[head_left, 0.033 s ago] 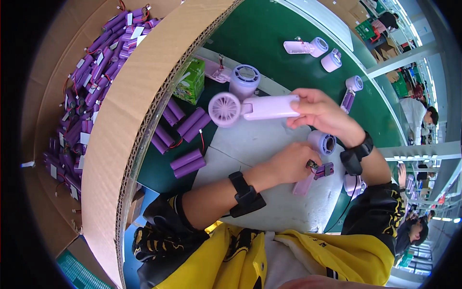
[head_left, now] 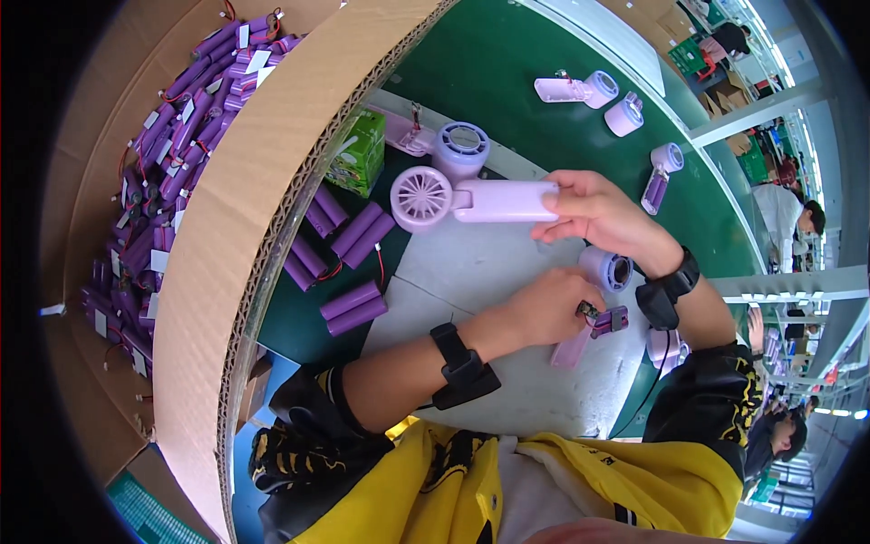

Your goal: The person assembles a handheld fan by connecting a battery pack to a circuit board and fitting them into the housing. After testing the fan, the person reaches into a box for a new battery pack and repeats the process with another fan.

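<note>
My right hand [head_left: 594, 213] pinches the end of a pale pink handheld fan [head_left: 507, 200] between thumb and fingers. The fan is held level above the work surface, its round slotted head pointing left. Lower down, my left hand [head_left: 560, 306] is closed on an opened handheld fan [head_left: 571, 350]. A small circuit board [head_left: 587, 311] and a purple battery pack [head_left: 613, 320] show at its fingers. Just beyond them is a lilac fan head [head_left: 607, 269]; the hand hides whether it joins that handle. Another opened fan [head_left: 460, 150] lies behind the raised one.
A tall cardboard box [head_left: 299, 136] full of purple battery packs [head_left: 186, 127] stands at left. Loose battery packs [head_left: 353, 308] and a green carton [head_left: 361, 154] lie beside it. More fan parts [head_left: 625, 113] rest on the green table [head_left: 507, 54]. Other people work at far right.
My right hand has shifted slightly left with the raised fan, whose head has moved a little up and shows more sharply. My left hand has not visibly moved.
</note>
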`<state>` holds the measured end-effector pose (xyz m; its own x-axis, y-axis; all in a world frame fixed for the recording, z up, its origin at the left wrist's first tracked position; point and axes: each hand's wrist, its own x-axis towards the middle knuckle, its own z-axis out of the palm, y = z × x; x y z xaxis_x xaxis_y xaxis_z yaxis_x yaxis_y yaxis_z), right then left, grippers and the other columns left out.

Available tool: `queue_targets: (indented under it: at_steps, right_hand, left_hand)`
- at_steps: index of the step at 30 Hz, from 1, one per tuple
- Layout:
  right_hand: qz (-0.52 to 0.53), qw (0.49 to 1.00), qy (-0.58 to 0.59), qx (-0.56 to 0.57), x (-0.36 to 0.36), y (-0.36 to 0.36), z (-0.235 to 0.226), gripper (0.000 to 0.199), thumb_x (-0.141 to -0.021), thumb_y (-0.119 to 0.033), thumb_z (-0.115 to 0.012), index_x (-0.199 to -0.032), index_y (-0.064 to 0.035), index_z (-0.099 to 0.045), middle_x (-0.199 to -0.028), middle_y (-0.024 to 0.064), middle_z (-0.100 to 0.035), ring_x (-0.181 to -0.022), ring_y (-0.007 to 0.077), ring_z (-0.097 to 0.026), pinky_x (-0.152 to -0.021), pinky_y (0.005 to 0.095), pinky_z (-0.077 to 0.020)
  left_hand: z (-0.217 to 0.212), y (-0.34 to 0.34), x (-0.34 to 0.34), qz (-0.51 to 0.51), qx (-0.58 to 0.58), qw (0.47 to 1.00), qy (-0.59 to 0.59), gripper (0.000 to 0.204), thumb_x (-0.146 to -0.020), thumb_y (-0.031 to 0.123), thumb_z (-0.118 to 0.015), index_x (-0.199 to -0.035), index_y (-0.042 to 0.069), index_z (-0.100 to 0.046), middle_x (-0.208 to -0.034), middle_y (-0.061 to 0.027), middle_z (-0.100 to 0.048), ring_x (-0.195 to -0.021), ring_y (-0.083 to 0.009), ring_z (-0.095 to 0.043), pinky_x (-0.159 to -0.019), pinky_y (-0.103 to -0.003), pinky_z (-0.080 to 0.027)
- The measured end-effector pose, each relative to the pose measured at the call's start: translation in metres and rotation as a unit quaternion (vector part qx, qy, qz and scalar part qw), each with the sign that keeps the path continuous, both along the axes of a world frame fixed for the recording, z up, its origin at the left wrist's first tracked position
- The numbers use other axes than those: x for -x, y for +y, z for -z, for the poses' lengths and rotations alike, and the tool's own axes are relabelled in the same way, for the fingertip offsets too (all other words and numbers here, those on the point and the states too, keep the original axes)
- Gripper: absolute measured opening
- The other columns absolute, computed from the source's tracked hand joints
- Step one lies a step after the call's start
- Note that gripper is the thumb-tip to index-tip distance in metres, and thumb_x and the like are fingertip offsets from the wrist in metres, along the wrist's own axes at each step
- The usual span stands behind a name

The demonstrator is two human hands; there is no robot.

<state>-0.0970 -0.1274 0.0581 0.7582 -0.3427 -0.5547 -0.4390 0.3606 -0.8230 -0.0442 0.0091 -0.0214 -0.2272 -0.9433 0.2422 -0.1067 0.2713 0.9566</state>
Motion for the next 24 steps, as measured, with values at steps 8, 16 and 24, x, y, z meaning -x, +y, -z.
queue_targets:
  at_steps: [8, 16, 24]
  right_hand:
    - [-0.204, 0.953, 0.092, 0.202, -0.013, -0.026, -0.031, 0.040, -0.095, -0.026, -0.063, -0.123, 0.0018, -0.057, -0.104, 0.0091, -0.064, -0.078, 0.0161, -0.069, -0.064, 0.0310, -0.0571]
    - [-0.180, 0.601, 0.066, 0.776, -0.012, -0.131, 0.046, 0.035, -0.082, -0.008, -0.068, -0.116, -0.0045, -0.062, -0.100, 0.0113, -0.067, -0.084, 0.0324, -0.065, -0.074, 0.0392, -0.0542]
    - [-0.177, 0.625, 0.058, 0.758, -0.003, -0.121, 0.017, 0.024, -0.083, -0.002, -0.065, -0.106, -0.0020, -0.059, -0.092, 0.0156, -0.068, -0.085, 0.0331, -0.067, -0.071, 0.0382, -0.0522]
  left_hand:
    - [0.004, 0.000, -0.003, -0.001, -0.004, 1.000, -0.004, 0.031, -0.068, -0.007, -0.063, -0.097, 0.002, -0.072, -0.096, -0.0151, -0.064, -0.077, -0.0280, -0.064, -0.072, -0.037, -0.053]
    - [0.006, 0.002, -0.001, -0.003, 0.003, 1.000, -0.002, 0.032, -0.068, -0.006, -0.063, -0.097, 0.003, -0.072, -0.095, -0.0163, -0.064, -0.078, -0.0296, -0.064, -0.072, -0.038, -0.053]
    - [0.002, 0.000, -0.001, 0.002, -0.002, 1.000, -0.013, 0.032, -0.068, -0.006, -0.063, -0.098, 0.003, -0.072, -0.095, -0.0170, -0.064, -0.080, -0.0313, -0.065, -0.073, -0.039, -0.053]
